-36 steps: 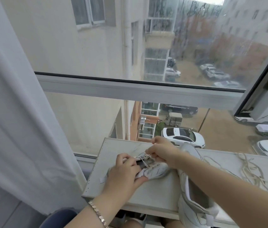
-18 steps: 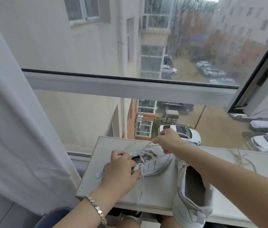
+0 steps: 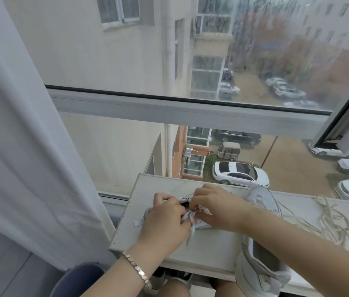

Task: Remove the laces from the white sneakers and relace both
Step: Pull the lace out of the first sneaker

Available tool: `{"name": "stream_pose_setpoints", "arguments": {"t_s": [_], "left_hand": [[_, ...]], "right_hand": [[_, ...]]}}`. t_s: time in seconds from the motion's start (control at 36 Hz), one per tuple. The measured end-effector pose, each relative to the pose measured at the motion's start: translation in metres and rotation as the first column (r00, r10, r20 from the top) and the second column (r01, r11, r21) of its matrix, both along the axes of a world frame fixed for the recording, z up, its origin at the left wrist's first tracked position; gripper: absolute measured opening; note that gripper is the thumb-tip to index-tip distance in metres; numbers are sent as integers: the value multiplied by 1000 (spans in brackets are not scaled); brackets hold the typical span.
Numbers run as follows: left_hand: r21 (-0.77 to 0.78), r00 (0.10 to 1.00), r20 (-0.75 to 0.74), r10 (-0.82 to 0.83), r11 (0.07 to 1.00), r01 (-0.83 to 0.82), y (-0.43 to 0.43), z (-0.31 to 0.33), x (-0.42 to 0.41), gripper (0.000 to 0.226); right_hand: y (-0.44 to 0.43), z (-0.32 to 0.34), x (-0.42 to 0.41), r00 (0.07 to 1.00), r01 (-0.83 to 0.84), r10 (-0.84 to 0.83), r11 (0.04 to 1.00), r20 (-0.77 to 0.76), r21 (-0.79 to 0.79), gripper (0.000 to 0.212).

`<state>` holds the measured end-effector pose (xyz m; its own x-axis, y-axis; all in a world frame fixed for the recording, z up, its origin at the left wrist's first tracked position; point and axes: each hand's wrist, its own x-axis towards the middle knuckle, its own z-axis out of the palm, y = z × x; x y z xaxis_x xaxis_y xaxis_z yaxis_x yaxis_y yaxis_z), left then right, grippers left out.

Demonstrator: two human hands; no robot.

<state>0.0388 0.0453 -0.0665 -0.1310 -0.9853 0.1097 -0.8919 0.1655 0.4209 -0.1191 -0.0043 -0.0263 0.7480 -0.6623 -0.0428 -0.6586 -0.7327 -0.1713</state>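
Note:
A white sneaker (image 3: pixel 203 224) lies on its side on the pale table (image 3: pixel 169 185), mostly hidden under both hands. My left hand (image 3: pixel 165 219) grips its heel end. My right hand (image 3: pixel 214 205) pinches the white lace (image 3: pixel 190 230) at the eyelets, and a loose lace end hangs down toward me. The second white sneaker (image 3: pixel 259 236) stands on the right, heel over the table's near edge, partly covered by my right forearm. A removed lace (image 3: pixel 328 224) lies in a loose tangle on the table's right part.
A white curtain (image 3: pixel 19 146) hangs at the left. The window frame (image 3: pixel 190 110) runs across behind the table, with an opened sash at the right. A blue seat edge (image 3: pixel 77 277) shows below the table's near left corner.
My right hand, which had pulled the lace up and away from the sneaker, has come back down to the eyelets. My left hand kept its hold on the shoe.

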Motion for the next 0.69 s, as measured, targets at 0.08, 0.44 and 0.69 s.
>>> {"name": "stream_pose_setpoints", "arguments": {"t_s": [0.08,0.44,0.69], "left_hand": [[-5,1000,-1,10,1000,-10,0,1,-1,27],[72,997,-59,56,996,-51,0,6,-5,31],[12,997,-9,73,997,-73,7,1,-16,33]], "right_hand": [[-3,2,1,999,-17,15,999,-38,-47,27],[-32,38,-47,904,419,-419,908,88,12,13],[-22,12,-34,866,389,-438,893,-240,-225,19]]}}
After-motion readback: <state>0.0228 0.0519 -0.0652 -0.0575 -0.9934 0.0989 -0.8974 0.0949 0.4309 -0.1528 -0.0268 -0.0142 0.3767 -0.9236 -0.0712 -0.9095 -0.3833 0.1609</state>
